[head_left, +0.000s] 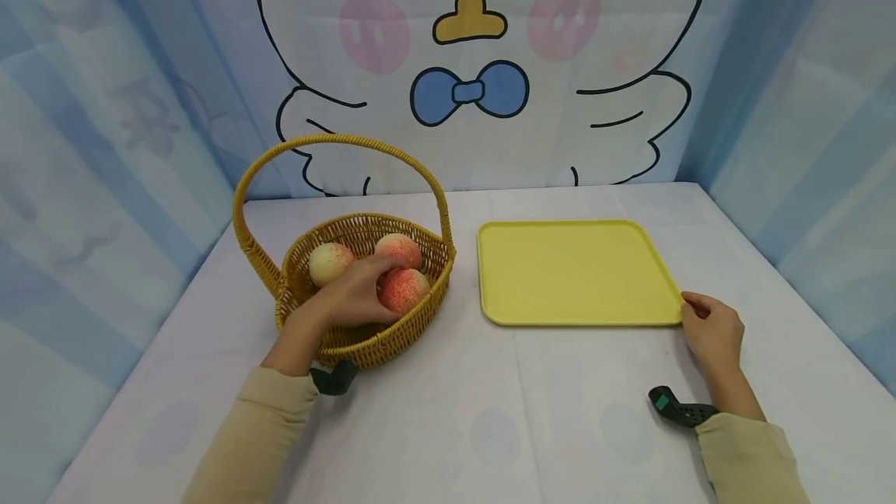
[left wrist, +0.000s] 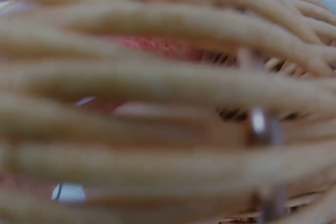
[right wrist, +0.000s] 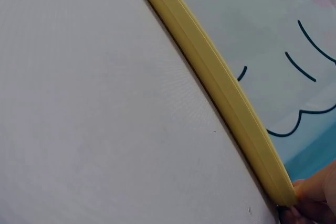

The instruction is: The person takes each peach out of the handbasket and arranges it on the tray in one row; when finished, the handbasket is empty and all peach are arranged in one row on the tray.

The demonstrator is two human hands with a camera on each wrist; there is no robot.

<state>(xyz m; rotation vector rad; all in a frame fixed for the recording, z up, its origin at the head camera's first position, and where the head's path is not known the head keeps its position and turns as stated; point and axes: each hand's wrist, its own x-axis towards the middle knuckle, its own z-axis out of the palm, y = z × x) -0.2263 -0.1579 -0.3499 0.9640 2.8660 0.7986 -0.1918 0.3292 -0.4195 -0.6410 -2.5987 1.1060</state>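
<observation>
A wicker basket (head_left: pixel 381 348) with a tall arched handle stands at the left, holding a pale peach (head_left: pixel 330 264), a pink peach (head_left: pixel 399 249) and a redder peach (head_left: pixel 404 291). My left hand (head_left: pixel 353 292) reaches into the basket and grips the redder peach between thumb and fingers. In the left wrist view, blurred basket weave (left wrist: pixel 157 82) hides most of the hand and fruit. At the right lies a yellow tray (head_left: pixel 577 274). My right hand (head_left: pixel 714 333) pinches its near right corner, and the right wrist view shows fingertips (right wrist: pixel 310 190) at the end of the tray's edge.
A white cloth (head_left: pixel 490 411) covers the table under the basket and tray. Behind stands a curtain (head_left: pixel 469 154) with a cartoon bird print, and blue curtains (head_left: pixel 105 216) close off both sides. The basket's handle (head_left: pixel 343 138) arches above the fruit.
</observation>
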